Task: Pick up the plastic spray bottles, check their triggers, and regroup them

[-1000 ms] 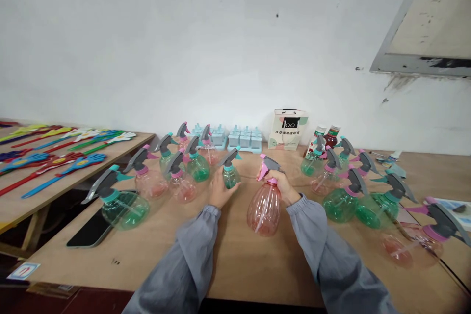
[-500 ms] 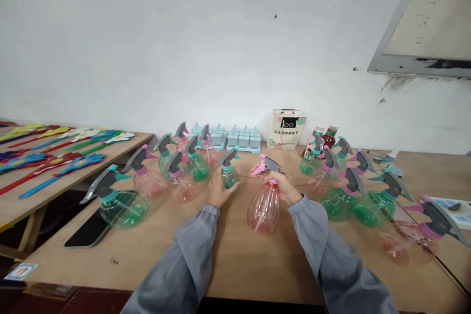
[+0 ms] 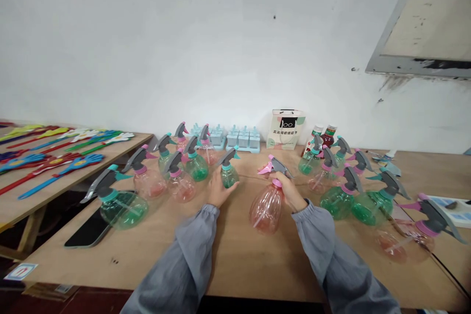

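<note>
Far left, hand-shaped paddles (image 3: pixel 57 159): flat, cut off by the frame edge.
Phone (image 3: pixel 86 231): smooth black slab, partly hidden by a bulbous bottle (image 3: pixel 128 210).
Left hand (image 3: pixel 220 189): wrapped around a small green spray bottle (image 3: pixel 228 175) on the wooden table (image 3: pixel 253 265); fingertips hidden.
Right hand (image 3: pixel 289 190): clamped on the neck of a ribbed, translucent pink spray bottle (image 3: pixel 267 210), tilted; base contact unclear.

Pink bottle (image 3: pixel 267 210) in right grip (image 3: pixel 286 187)

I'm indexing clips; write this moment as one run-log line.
left hand: cupped at green spray bottle | right hand: holding pink spray bottle near its top | beyond: paper bag
</note>
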`<state>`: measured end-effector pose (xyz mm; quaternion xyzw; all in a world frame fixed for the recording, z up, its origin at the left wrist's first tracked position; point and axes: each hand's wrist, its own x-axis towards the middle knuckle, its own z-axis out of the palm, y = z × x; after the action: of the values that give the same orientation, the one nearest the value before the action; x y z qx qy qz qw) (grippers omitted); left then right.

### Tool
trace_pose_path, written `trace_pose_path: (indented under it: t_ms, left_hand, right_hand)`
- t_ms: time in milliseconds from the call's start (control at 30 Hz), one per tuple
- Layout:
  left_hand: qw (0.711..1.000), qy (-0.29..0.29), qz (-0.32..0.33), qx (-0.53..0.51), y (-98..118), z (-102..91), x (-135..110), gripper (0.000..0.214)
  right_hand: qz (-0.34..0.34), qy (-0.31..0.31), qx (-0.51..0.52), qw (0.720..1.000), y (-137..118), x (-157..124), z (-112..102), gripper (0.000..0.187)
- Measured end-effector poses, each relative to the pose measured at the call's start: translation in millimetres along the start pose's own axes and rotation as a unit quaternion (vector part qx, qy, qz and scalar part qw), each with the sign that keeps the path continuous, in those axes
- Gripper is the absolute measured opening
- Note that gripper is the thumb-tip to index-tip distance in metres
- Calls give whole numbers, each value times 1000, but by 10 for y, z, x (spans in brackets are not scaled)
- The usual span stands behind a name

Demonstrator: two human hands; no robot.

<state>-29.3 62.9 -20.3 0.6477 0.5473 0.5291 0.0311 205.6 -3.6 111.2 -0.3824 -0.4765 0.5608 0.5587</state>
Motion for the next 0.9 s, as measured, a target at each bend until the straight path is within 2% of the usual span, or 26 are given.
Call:
trace_pose_path:
  t_ms: [67, 167, 267, 367, 467, 567, 700, 833, 900]
  left_hand:
    - [1000, 0, 2, -5, 2, -2, -3, 90]
    - [1000, -3, -1, 2, 8, -9, -4, 90]
    - [1000, -9, 1, 4, 11, -16, 5, 90]
    - [1000, -11, 13, -1, 12, -21, 16, 89]
    - [1000, -13, 9, 0, 21, -25, 23, 89]
    - [1000, -17, -1, 2, 25, -29, 22, 90]
    - [1000, -19, -2, 0, 17, -30, 17, 91]
    - [1000, -19, -2, 3, 19, -29, 15, 90]
    - [1000, -17, -2, 4, 28, -30, 16, 90]
  right_hand:
    - [-47, 15, -39, 998, 14, -144, -104, 23]
    - [-108, 64, -107, 986, 20, -415, -398, 32]
    - [-148, 127, -227, 954, -19, -737, -792, 33]
    - [-194, 245, -323, 893, -75, -1057, -1165, 34]
    - [-263, 364, -382, 807, -100, -1290, -1459, 33]
    - [-319, 398, -435, 742, -104, -1403, -1692, 33]
    - [-349, 456, -456, 680, -124, -1423, -1900, 38]
    - [-343, 499, -442, 662, -109, -1354, -1982, 42]
    - [-341, 502, -427, 670, -76, -1299, -1989, 44]
